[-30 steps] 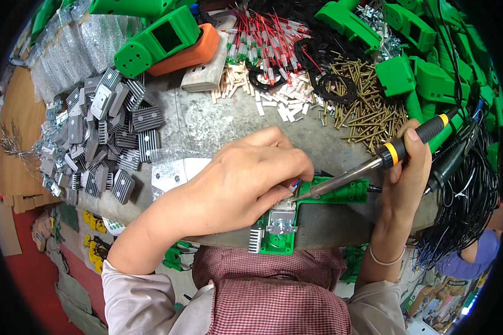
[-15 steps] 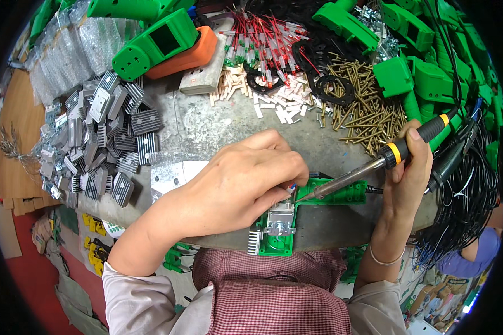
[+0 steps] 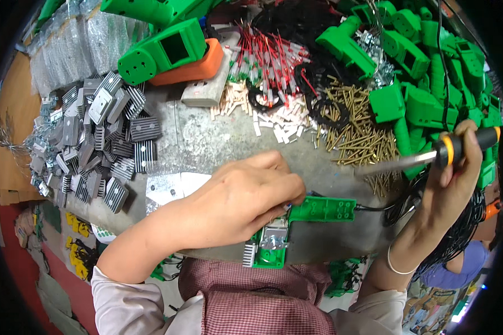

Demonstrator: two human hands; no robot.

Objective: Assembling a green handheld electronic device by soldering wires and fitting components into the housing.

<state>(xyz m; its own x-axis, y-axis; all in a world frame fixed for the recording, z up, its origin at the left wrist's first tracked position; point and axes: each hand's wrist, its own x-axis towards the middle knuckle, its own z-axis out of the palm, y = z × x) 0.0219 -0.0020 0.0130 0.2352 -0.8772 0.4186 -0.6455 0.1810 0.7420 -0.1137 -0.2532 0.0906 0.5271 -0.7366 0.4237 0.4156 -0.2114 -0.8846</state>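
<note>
A green plastic tool housing half [image 3: 324, 209] lies open on the bench near its front edge, with a black cord leaving its right end. A clear and metal part [image 3: 274, 237] sits inside it, and a grey finned heat sink [image 3: 249, 254] is at its lower left. My left hand [image 3: 251, 195] is closed over the housing's middle, thumb and fingers pinched on what looks like a thin wire, mostly hidden by the hand. My right hand [image 3: 458, 162] grips a soldering iron [image 3: 425, 158] with a black and yellow handle. Its tip, blurred by motion, points left, apart from the housing.
Finned heat sinks [image 3: 114, 145] are heaped at left. Behind lie white pieces [image 3: 285, 120], red-wired lamps [image 3: 268, 61] and brass screws [image 3: 357, 128]. Green housings [image 3: 430, 106] crowd the right, above coiled black cords [image 3: 447, 240]. A green housing rests on an orange one [image 3: 207, 64] at back left.
My right hand has drawn the soldering iron right, away from the housing, where its tip was close to my left fingers. My left hand stays pinched at the housing; the whole view has shifted slightly.
</note>
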